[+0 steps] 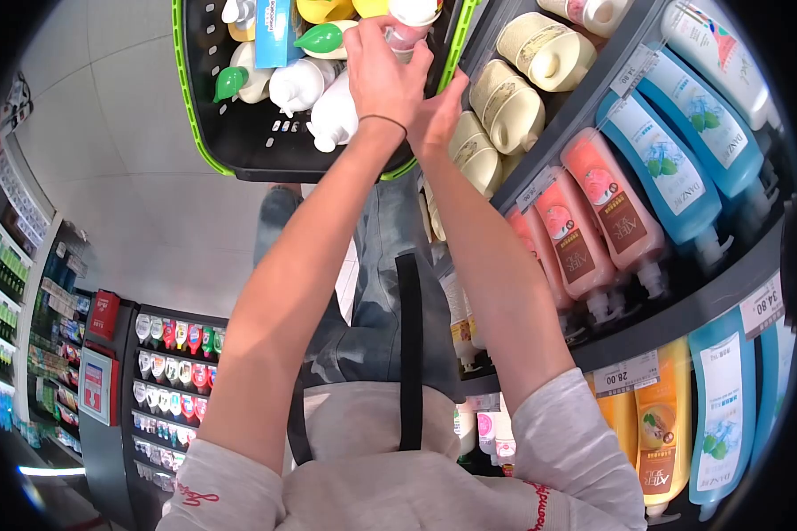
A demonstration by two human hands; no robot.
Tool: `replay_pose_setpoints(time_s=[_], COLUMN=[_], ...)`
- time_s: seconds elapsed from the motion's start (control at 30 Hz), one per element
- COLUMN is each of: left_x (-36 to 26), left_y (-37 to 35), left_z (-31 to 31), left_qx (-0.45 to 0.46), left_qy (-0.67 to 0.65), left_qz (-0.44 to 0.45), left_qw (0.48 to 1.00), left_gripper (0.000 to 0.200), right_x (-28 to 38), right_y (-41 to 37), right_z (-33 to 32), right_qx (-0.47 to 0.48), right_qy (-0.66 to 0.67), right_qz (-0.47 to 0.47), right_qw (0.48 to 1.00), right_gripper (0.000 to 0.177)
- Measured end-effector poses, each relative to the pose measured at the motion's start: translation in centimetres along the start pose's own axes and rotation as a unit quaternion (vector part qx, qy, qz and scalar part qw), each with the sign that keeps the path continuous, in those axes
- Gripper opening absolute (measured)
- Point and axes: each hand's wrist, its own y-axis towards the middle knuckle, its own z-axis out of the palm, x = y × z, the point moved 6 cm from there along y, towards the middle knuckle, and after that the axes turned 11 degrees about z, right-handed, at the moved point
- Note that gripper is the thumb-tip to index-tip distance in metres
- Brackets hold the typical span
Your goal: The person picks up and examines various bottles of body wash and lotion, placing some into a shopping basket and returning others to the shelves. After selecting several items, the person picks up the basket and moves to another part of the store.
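My left hand (385,78) reaches into the black shopping basket (279,166) with its green rim. Its fingers and thumb close around a pinkish, see-through container (405,38) with a white top, partly covered by the fingers. At the basket's right side, my right hand (437,113) is curled against the rim, some of its fingers hidden. Near the left hand lie a green-capped bottle (325,41) and white bottles (335,115) (299,84). Another green-capped bottle (250,81) and a blue box (277,34) sit further left in the basket.
Close on the right is a shelf with cream bottles (508,106), pink pump bottles (613,199) and blue pump bottles (660,168). Orange bottles (662,425) stand on another shelf level. A display rack (173,376) is at lower left. Grey floor tiles (119,115) extend left.
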Motion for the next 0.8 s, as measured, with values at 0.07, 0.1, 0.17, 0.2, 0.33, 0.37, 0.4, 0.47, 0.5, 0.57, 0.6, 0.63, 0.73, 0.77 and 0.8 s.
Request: replay_pose_setpoints(time_s=[0.07, 0.1, 0.17, 0.2, 0.33, 0.37, 0.4, 0.47, 0.5, 0.57, 0.6, 0.63, 0.73, 0.77, 0.8], left_x=[2.0, 2.6, 2.3, 3.4, 3.6, 3.6, 3.3, 2.8, 2.6, 2.5, 2.8, 3.3, 3.1, 2.8, 2.6], left_y=[0.4, 0.7, 1.9, 2.1, 2.6, 2.4, 2.3, 2.3, 2.2, 2.3, 2.2, 2.1, 2.5, 2.5, 2.3], left_z=[0.6, 1.3, 2.8, 3.9, 4.5, 4.4, 4.2, 3.8, 3.6, 3.6, 3.6, 3.6, 2.7, 2.2, 1.6], left_qx=[0.021, 0.021, 0.014, 0.066, 0.017, 0.018, 0.008, -0.004, -0.010, -0.015, -0.001, 0.013, 0.030, 0.046, 0.040], left_qy=[0.029, 0.029, 0.020, -0.027, 0.012, 0.012, -0.006, -0.025, -0.047, -0.072, -0.052, -0.032, -0.062, -0.073, -0.103], left_qz=[-0.111, -0.112, 0.017, -0.058, -0.063, -0.066, -0.037, -0.006, -0.015, -0.025, -0.028, -0.031, 0.026, 0.043, 0.059], left_qw=[0.993, 0.993, 1.000, 0.996, 0.998, 0.998, 0.999, 1.000, 0.999, 0.997, 0.998, 0.999, 0.997, 0.995, 0.992], left_gripper=[0.039, 0.039, 0.047, 0.060, 0.058, 0.058, 0.055, 0.052, 0.049, 0.046, 0.047, 0.048, 0.048, 0.048, 0.047], right_x=[-0.1, 0.0, -0.3, -0.3, -0.4, -0.3, -0.4, -0.6, -0.6, -0.5, -0.3, -0.2, -0.6, -0.5, -0.5], right_y=[0.0, 0.1, 0.2, 0.3, 0.4, 0.2, 0.2, 0.1, 0.3, 0.4, 0.3, 0.2, 0.3, 0.3, 0.3], right_z=[0.2, 0.1, 0.3, 0.3, 0.3, 0.3, 0.3, 0.4, 0.5, 0.4, 0.4, 0.3, 0.3, 0.3, 0.3], right_qx=[0.000, -0.003, -0.007, -0.012, -0.015, -0.013, -0.003, 0.008, 0.016, 0.016, 0.018, 0.018, 0.018, 0.020, 0.013], right_qy=[-0.005, -0.013, -0.017, -0.019, -0.024, -0.018, -0.010, -0.013, -0.014, -0.006, 0.003, 0.001, -0.032, -0.034, -0.041], right_qz=[0.003, 0.002, -0.009, -0.009, -0.007, -0.009, -0.015, 0.001, 0.013, 0.009, 0.007, 0.008, 0.051, 0.051, 0.048], right_qw=[1.000, 1.000, 1.000, 1.000, 1.000, 1.000, 1.000, 1.000, 1.000, 1.000, 1.000, 1.000, 0.998, 0.998, 0.998], right_gripper=[0.052, 0.052, 0.053, 0.053, 0.052, 0.051, 0.052, 0.052, 0.052, 0.052, 0.053, 0.053, 0.054, 0.054, 0.054])
